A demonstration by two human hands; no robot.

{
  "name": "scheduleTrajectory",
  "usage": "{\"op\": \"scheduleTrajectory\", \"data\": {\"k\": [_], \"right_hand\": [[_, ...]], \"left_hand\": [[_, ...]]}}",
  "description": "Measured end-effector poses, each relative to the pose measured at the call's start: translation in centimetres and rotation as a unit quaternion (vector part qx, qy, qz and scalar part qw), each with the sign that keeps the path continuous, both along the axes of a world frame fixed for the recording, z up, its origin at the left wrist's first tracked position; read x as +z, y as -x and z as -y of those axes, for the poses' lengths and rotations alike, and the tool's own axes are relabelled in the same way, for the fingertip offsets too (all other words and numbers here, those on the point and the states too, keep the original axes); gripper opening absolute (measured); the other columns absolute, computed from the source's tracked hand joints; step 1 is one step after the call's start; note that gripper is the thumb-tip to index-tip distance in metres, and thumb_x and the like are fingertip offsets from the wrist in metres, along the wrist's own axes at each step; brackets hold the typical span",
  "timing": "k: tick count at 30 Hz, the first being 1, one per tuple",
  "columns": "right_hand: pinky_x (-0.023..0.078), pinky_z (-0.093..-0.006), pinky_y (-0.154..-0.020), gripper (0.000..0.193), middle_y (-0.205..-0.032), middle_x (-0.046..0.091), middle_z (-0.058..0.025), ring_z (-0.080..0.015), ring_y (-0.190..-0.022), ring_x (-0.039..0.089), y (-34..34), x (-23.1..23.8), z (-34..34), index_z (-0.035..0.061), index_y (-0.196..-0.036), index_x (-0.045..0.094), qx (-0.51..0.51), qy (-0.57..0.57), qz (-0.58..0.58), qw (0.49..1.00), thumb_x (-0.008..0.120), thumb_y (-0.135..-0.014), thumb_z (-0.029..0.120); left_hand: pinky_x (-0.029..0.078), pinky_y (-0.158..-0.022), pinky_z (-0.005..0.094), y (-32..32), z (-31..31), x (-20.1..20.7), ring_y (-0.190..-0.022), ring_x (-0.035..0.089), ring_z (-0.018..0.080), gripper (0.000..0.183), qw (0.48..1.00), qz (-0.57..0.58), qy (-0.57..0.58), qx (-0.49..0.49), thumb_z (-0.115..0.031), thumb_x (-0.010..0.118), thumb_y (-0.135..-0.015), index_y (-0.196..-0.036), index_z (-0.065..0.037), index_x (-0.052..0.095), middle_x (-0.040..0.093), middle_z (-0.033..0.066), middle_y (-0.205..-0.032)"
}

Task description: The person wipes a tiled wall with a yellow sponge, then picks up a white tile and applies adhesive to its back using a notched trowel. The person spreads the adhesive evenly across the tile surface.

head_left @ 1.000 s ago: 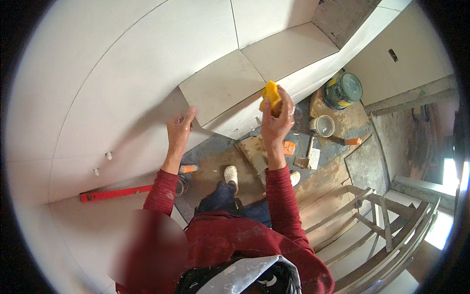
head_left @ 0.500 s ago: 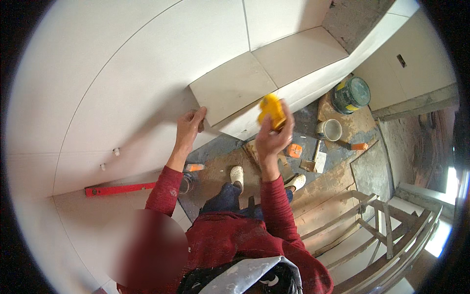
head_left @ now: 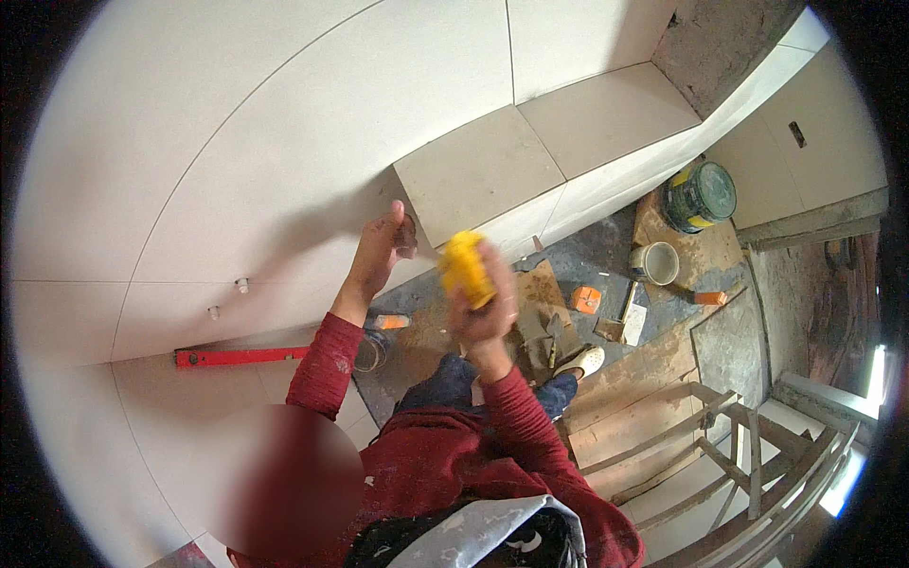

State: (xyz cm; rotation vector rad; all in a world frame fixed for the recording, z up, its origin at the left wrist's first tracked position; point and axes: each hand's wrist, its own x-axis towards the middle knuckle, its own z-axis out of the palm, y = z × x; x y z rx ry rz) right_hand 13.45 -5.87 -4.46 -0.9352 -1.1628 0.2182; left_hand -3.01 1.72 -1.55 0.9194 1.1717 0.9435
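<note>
My right hand (head_left: pixel 485 317) is closed around a yellow tape measure (head_left: pixel 464 268), blurred by motion, just off the near corner of a tiled ledge. My left hand (head_left: pixel 383 248) is beside the ledge's left end, thumb pointing up and fingers curled; what they hold, if anything, is hidden. Large pale tiles cover the ledge top (head_left: pixel 483 175), with a joint line between two of them. The ledge's front face (head_left: pixel 502 232) is tiled too. Neither hand appears to touch the ledge.
On the floor at right are a dark lidded bucket (head_left: pixel 708 194), a white bucket (head_left: pixel 655 263), an orange box (head_left: pixel 586 300) and a trowel (head_left: pixel 553 341). A red spirit level (head_left: pixel 241 357) lies at left. A wooden frame (head_left: pixel 748 445) stands lower right.
My right hand has moved left and nearer to me with the tape measure, toward my left hand. My left hand has come off the ledge's corner. The view has shifted slightly.
</note>
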Motion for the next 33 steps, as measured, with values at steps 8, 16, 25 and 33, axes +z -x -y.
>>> {"op": "scheduleTrajectory", "data": {"k": [8,16,25,33], "right_hand": [[0.045,-0.0452,-0.096,0.059,-0.123,0.057,-0.0230,-0.0388,-0.114,0.055,1.0,-1.6,0.1,-0.0015,-0.128,0.047,0.152,0.018,0.101,0.983,0.070,-0.074,0.002],[0.051,-0.0416,-0.092,0.076,-0.121,0.055,-0.0132,-0.0270,-0.104,0.060,-4.1,5.7,3.0,0.0063,-0.142,0.033,0.272,0.246,-0.546,0.753,0.072,-0.079,0.019],[0.051,-0.0348,-0.083,0.067,-0.109,0.060,-0.0165,-0.0243,-0.098,0.062,-9.1,11.0,-7.1,-0.0010,-0.129,0.041,0.174,0.271,0.009,0.947,0.073,-0.073,0.016],[0.046,-0.0508,-0.081,0.041,-0.095,0.058,-0.0274,-0.0465,-0.094,0.057,-8.3,10.1,-14.0,-0.0045,-0.100,0.045,0.209,0.200,0.464,0.837,0.065,-0.078,0.023]], "left_hand": [[0.046,-0.069,0.0273,2.0,3.3,-7.7,-0.073,0.055,0.0113,0.014,0.970,-0.174,-0.088,0.143,-0.011,0.053,-0.091,-0.102,-0.006,0.060,0.056,0.0001,-0.084],[0.046,-0.072,0.0304,3.6,9.6,-10.1,-0.080,0.057,0.0138,0.018,0.975,-0.126,0.080,0.167,-0.011,0.057,-0.088,-0.105,-0.006,0.061,0.058,0.0009,-0.086],[0.042,-0.093,0.0426,-3.6,2.1,5.1,-0.112,0.053,0.0329,0.045,0.745,-0.534,-0.397,0.031,-0.029,0.064,-0.087,-0.123,-0.004,0.056,0.057,0.0160,-0.123],[0.039,-0.094,0.0456,-3.9,0.2,6.4,-0.116,0.051,0.0349,0.061,0.675,-0.655,-0.328,-0.083,-0.043,0.064,-0.083,-0.125,0.000,0.055,0.053,0.0150,-0.132]]}}
